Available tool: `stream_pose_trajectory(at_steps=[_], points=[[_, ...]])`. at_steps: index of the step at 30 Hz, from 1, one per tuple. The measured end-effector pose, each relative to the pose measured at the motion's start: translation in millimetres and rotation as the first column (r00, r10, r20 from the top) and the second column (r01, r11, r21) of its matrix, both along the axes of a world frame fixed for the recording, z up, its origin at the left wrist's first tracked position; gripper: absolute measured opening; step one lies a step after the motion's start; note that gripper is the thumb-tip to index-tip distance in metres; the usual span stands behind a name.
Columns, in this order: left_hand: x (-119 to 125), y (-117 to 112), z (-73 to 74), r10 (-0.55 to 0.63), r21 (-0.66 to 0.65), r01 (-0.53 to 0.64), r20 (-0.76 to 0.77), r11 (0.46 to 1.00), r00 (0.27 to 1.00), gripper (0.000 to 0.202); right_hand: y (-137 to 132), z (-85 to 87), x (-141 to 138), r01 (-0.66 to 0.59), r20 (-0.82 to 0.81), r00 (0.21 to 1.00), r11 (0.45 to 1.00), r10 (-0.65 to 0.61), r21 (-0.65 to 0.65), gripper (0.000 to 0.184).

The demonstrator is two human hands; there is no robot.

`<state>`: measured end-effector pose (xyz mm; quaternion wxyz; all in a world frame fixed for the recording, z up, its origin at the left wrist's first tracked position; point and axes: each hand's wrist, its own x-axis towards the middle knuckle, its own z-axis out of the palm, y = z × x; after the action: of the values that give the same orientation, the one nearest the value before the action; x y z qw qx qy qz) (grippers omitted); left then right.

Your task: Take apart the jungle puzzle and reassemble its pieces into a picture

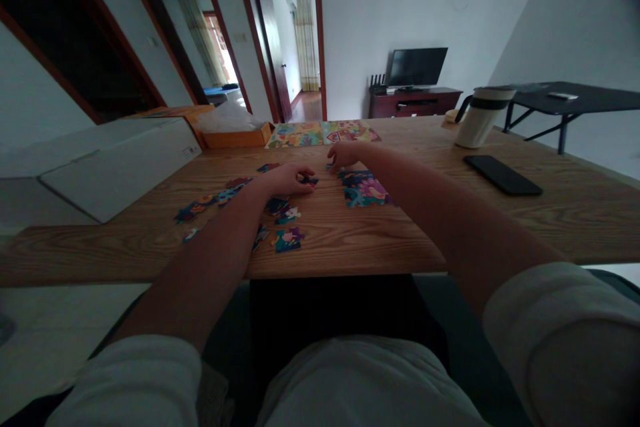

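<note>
Currently, a person is sitting at a wooden table (100,250), working over scattered jigsaw puzzle pieces (287,239). The left hand (285,180) is curling over a dark piece (307,180), while the right hand (346,155) is reaching down, its fingertips (336,161) touching a small piece (329,165) just beyond a partly joined puzzle section (364,188). Whether either hand is gripping cannot be told. A white travel mug (480,119) and a black phone (503,175) are resting farther right.
</note>
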<state>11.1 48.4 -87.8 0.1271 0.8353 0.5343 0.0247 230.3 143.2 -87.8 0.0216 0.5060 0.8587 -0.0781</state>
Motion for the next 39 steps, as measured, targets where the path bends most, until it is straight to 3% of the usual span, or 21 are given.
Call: stream_pose_trajectory(at_steps=[6, 12, 20, 24, 28, 32, 34, 39], points=[[0, 3, -3.3, -0.008, -0.008, 0.008, 0.032, 1.000, 0.999, 0.071, 2, -7.7, 10, 0.001, -0.079, 0.997, 0.999, -0.005, -0.052, 0.085], [2, -2, -0.3, 0.029, -0.023, -0.028, 0.043, 0.999, 0.999, 0.072, 0, -8.0, 15, -0.008, -0.073, 0.997, 0.995, 0.001, -0.101, 0.050], [-1, 7, -5.7, -0.023, -0.012, 0.024, 0.052, 1.000, 0.998, 0.071, -1, -1.9, 0, -0.056, -0.023, 0.998, 0.987, 0.053, -0.149, 0.056], [-1, 7, -6.1, -0.020, -0.022, 0.021, 0.040, 1.000, 0.999, 0.071, -6, -4.0, -9, -0.001, -0.173, 0.985, 0.999, -0.006, -0.040, 0.082], [1, 2, -3.8, -0.008, -0.021, 0.009, 0.039, 1.000, 0.999, 0.070, -10, 6.5, -8, -0.011, -0.413, 0.910, 0.991, -0.045, -0.131, 0.054], [3, -1, -0.4, -0.005, -0.027, 0.005, 0.008, 1.000, 1.000, 0.069, -24, 30.3, 28, -0.128, -0.668, 0.743, 0.973, -0.035, -0.193, 0.039], [4, -1, 0.8, 0.001, -0.032, -0.001, -0.001, 0.999, 1.000, 0.070, -39, 35.2, 59, -0.134, -0.699, 0.711, 0.960, -0.079, -0.245, 0.039], [8, -1, 1.3, 0.010, -0.007, -0.010, -0.010, 1.000, 1.000, 0.069, -95, 12.3, 138, -0.061, -0.654, 0.729, 0.931, -0.204, -0.359, 0.038]])
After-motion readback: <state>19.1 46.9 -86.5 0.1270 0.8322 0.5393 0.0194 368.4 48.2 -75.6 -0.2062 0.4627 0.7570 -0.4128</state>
